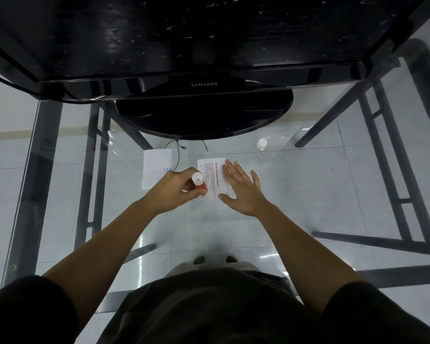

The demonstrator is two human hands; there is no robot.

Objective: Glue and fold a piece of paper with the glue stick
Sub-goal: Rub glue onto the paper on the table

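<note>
A small white printed paper [212, 173] lies flat on the glass table, just in front of the monitor stand. My right hand [242, 188] rests on its right part with fingers spread, pressing it down. My left hand [173, 191] grips a red glue stick [199, 182] with a white end pointing up toward me; the stick is at the paper's left edge, its lower tip hidden. The white glue cap [261, 144] stands apart on the glass, beyond the paper to the right.
A black Samsung monitor [204, 84] with a round base [204, 115] stands close behind the paper. Another white sheet [155, 170] lies left of my left hand. The glass tabletop [320, 184] shows dark table legs, floor tiles and my feet beneath.
</note>
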